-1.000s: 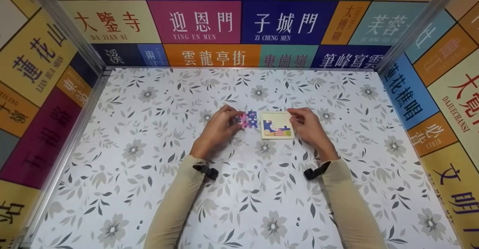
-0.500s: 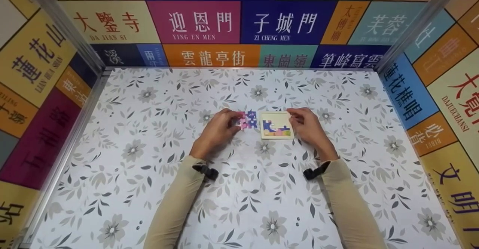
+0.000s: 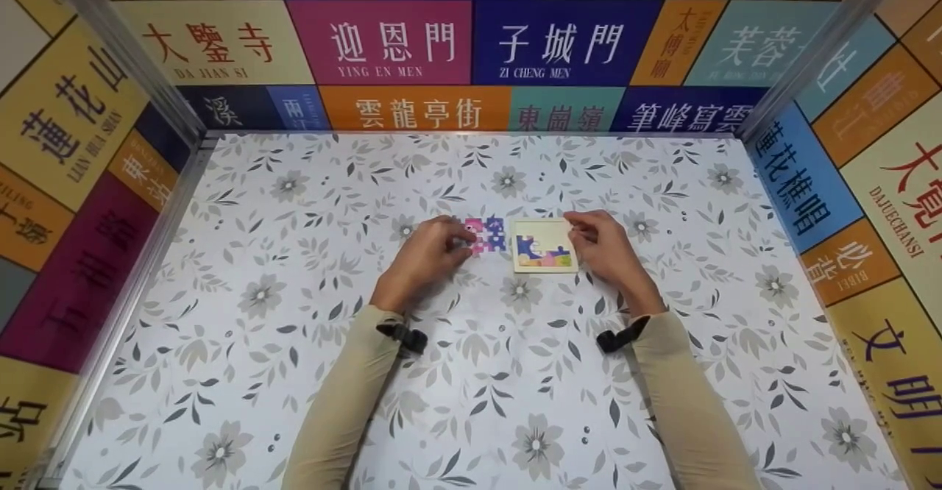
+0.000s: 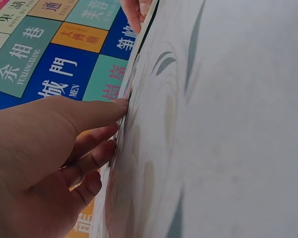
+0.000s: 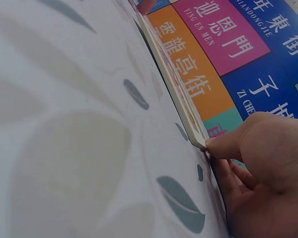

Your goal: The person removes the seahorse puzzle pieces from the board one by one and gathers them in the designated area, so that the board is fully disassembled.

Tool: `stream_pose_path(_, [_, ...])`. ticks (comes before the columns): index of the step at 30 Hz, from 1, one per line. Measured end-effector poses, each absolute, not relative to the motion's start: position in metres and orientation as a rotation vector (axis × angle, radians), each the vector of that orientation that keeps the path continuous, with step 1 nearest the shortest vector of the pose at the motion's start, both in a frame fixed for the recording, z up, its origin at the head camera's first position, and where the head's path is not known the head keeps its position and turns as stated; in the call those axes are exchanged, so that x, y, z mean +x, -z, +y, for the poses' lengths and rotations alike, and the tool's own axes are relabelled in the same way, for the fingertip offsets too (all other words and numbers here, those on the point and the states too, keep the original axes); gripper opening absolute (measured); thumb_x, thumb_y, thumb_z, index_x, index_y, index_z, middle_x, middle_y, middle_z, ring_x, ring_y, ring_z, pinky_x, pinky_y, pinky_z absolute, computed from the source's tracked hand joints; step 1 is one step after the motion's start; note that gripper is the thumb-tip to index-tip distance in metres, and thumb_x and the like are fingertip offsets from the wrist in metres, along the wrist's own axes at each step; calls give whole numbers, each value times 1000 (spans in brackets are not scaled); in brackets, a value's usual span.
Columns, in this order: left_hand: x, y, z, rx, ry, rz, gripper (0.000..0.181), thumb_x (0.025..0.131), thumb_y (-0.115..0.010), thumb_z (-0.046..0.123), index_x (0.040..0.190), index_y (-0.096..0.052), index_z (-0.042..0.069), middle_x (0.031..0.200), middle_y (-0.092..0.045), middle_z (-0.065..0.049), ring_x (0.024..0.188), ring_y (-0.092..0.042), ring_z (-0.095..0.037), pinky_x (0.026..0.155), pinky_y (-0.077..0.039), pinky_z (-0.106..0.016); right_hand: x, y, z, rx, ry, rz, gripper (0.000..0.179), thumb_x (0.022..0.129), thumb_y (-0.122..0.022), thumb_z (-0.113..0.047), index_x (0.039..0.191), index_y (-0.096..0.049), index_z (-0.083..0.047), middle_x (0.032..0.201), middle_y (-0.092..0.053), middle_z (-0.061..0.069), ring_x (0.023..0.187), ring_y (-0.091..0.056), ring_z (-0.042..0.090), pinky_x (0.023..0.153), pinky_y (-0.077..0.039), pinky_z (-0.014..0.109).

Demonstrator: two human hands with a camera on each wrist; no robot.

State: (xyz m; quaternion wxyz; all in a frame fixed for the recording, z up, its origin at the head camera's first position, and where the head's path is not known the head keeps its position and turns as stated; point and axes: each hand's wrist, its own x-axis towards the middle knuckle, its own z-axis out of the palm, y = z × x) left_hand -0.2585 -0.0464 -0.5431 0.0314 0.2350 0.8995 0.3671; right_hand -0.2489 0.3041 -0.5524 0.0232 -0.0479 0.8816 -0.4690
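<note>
A cluster of pink and blue jigsaw pieces (image 3: 495, 234) lies flat on the table, just left of a cream puzzle tray (image 3: 544, 226). Blue, orange, pink and green pieces fill the tray's lower part and left side; its upper right shows bare backing. My left hand (image 3: 430, 254) has its fingertips at the left edge of the loose pink pieces. In the left wrist view, thumb and fingers of the left hand (image 4: 54, 153) reach down to the tabletop, slightly apart. My right hand (image 3: 607, 251) holds the tray's right side near its upper corner; the right wrist view shows the thumb (image 5: 226, 146) against that corner.
A white cloth with grey flowers and leaves covers the table (image 3: 456, 387). Coloured panels with Chinese lettering (image 3: 401, 43) stand behind and on both sides, joined by metal posts at the corners.
My left hand has drawn slightly left and down, uncovering more of the pink pieces. The right hand and the tray stay in nearly the same place.
</note>
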Motion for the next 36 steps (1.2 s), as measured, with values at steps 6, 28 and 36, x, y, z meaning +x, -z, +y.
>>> stream_pose_path(6, [-259, 543, -46, 721, -1143, 2775, 22, 97, -78, 14, 119, -83, 15, 119, -72, -2, 104, -70, -19, 95, -59, -37, -249, 551, 304, -138, 1455, 2727, 42, 109, -59, -7, 151, -63, -5, 135, -60, 20, 125, -63, 32, 113, -52, 45])
stream_pose_path(28, [-262, 540, -38, 825, -1093, 2797, 23, 96, -79, 14, 119, -83, 11, 114, -73, -8, 100, -70, -24, 91, -60, -39, -250, 552, 303, -122, 1448, 2738, 40, 110, -59, -8, 150, -64, -5, 136, -60, 19, 124, -62, 30, 110, -53, 39])
stream_pose_path(36, [-259, 543, -38, 895, -1010, 2777, 28, 103, -75, 22, 130, -81, 17, 118, -68, -10, 108, -64, -27, 94, -55, -45, -250, 552, 302, -98, 1438, 2738, 41, 109, -61, -8, 149, -64, -7, 135, -60, 16, 122, -63, 26, 110, -53, 37])
